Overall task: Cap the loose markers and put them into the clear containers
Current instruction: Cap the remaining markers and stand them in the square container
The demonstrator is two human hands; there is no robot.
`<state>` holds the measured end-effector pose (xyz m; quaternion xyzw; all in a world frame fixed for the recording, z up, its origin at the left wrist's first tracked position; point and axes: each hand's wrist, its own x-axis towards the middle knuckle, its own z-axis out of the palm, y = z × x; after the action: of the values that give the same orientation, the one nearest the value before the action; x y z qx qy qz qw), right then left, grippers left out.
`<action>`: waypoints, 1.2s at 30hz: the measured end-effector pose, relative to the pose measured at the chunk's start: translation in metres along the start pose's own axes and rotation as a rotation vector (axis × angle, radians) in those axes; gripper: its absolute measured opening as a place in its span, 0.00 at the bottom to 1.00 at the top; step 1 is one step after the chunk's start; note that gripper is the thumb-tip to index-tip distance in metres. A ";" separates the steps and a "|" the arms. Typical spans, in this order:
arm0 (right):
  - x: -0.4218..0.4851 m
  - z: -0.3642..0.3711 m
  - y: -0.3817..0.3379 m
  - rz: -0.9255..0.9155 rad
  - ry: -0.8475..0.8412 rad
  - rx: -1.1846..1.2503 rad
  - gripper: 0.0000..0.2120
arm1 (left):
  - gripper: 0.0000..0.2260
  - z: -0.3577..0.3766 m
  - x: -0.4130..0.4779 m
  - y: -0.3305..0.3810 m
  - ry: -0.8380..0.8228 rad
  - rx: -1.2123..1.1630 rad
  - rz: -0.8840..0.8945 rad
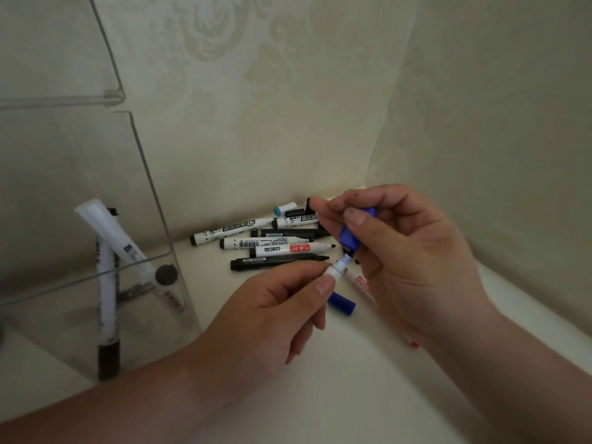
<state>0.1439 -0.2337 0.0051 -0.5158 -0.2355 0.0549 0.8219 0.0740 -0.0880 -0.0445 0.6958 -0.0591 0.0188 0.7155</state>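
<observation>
My left hand (275, 302) grips a white marker with a blue tip (340, 267), tip pointing up and right. My right hand (403, 248) pinches a blue cap (350, 233) just above that tip; cap and tip are slightly apart. Several loose markers (275, 248), white and black, lie in a heap on the white surface behind my hands. A second blue cap (342, 303) lies below my left fingers. A white marker with red print (360, 283) lies partly under my right hand. At left stands a clear container (153, 193) holding two markers (107, 283) upright.
Cream patterned walls (288, 107) close in behind and to the right, forming a corner behind the heap. A second clear container edge (64, 99) shows above the first at upper left. A light blue cap (285, 208) and black caps lie at the back of the heap.
</observation>
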 end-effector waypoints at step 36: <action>0.007 -0.020 -0.014 0.132 -0.244 -0.546 0.11 | 0.05 -0.004 -0.004 0.002 0.054 -0.249 -0.087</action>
<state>0.1570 -0.2545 0.0122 -0.7214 -0.3045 0.1047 0.6131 0.0705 -0.0837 -0.0434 0.6026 -0.0113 -0.0010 0.7980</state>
